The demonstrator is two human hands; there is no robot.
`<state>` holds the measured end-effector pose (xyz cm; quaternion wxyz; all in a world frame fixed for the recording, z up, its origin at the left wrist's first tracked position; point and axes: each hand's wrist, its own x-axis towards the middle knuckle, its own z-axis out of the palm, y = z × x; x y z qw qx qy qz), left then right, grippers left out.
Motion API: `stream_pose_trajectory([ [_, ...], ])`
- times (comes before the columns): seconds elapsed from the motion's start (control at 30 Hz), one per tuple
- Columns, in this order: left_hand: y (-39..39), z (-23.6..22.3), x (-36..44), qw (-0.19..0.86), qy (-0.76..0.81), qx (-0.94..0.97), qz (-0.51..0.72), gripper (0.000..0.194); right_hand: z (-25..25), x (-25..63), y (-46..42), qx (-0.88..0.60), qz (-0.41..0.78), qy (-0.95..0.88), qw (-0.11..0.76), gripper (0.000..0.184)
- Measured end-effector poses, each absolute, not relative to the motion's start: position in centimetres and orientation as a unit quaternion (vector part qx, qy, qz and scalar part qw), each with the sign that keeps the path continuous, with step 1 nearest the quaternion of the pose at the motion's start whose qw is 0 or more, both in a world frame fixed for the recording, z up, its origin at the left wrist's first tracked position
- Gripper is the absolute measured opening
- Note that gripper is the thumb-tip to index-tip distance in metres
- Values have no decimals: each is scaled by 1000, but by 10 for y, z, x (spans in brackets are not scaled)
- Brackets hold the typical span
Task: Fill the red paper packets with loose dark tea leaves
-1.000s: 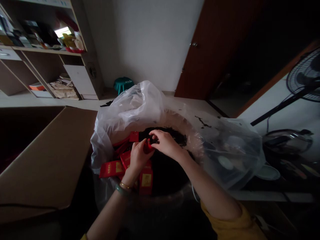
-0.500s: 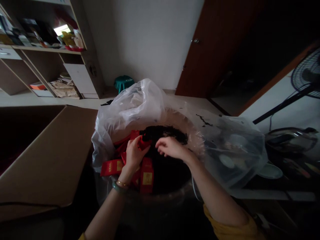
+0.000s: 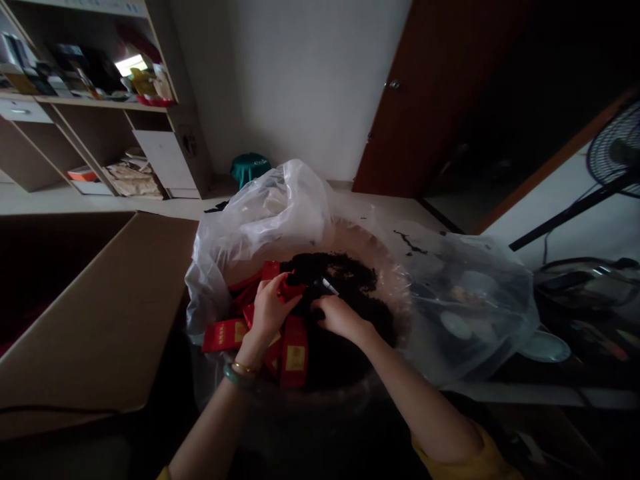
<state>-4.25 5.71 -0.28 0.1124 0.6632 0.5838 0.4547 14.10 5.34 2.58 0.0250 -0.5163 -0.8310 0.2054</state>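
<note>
My left hand (image 3: 270,307) is closed around a small red packet (image 3: 293,291), whose mouth faces the dark loose leaves, which look like tea (image 3: 345,267). My right hand (image 3: 340,315) is bent over the leaves with its fingers closed. A short pale stick-like handle (image 3: 330,287) pokes out by its thumb; the other end is lost in the dark. Several red packets with gold labels (image 3: 295,357) lie below and left of my left hand. Leaves and packets sit inside a round container lined with clear plastic (image 3: 395,267).
A large cardboard box (image 3: 100,300) stands at the left. Bunched plastic sheeting (image 3: 295,193) rises behind the container, and more sheeting (image 3: 480,300) spreads to the right. A fan (image 3: 617,153), a shelf unit (image 3: 165,160), a brown door (image 3: 395,133) and a green-covered bin (image 3: 250,167) are further off.
My right hand has moved down into the leaves and closed, and the pale handle now shows by it. My left hand keeps the red packet in about the same place.
</note>
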Motion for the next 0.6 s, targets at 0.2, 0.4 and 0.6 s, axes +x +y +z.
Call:
stream_pose_trajectory([
  [0.2, 53, 1, -39, 118, 580, 671, 446, 55, 44, 159, 61, -533, 258, -788, 168, 34],
  [0.4, 54, 4, -39, 111, 578, 667, 457, 49, 49, 159, 62, -520, 265, -788, 194, 33],
  [0.6, 59, 8, -45, 93, 590, 661, 454, 47, 38, 119, 93, -488, 207, -839, 126, 44],
])
